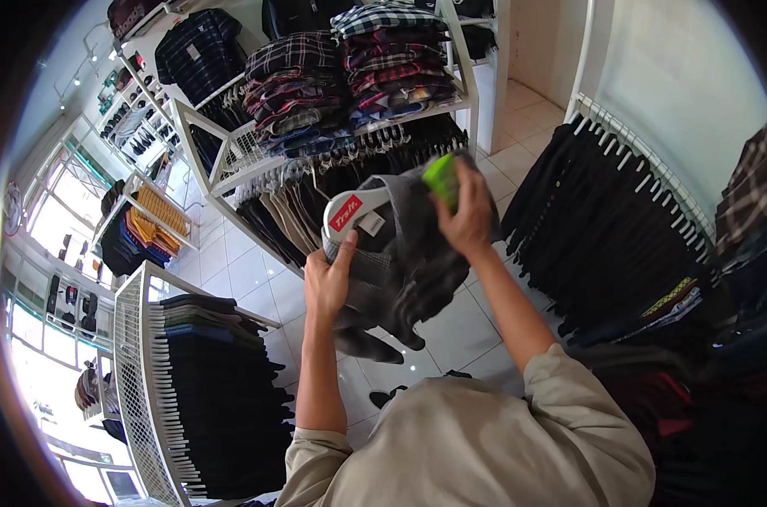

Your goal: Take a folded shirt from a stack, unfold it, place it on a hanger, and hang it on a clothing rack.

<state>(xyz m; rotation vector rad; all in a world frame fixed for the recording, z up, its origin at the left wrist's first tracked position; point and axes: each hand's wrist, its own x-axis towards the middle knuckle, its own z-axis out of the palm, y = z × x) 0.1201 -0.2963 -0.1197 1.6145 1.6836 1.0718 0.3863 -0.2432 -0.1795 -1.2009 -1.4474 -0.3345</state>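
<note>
My left hand point(330, 276) grips a white clothes hanger point(372, 201) and the collar edge of a dark grey garment point(415, 253) hanging on it. The hanger has a metal hook and a red label bearing writing. A white tag point(371, 223) shows inside the collar. My right hand point(469, 206) holds a bright green object point(442, 180), perhaps a brush or sponge, against the garment's shoulder at the right. The garment's lower part and sleeves hang over the tiled floor.
Folded plaid shirts point(396, 70) are stacked on a white metal rack point(257, 170) ahead, with hung trousers point(288, 215) beneath. Dark garments fill a rail at right point(599, 234) and a mesh-topped rack at left point(225, 380). White floor tiles point(238, 253) run between the racks.
</note>
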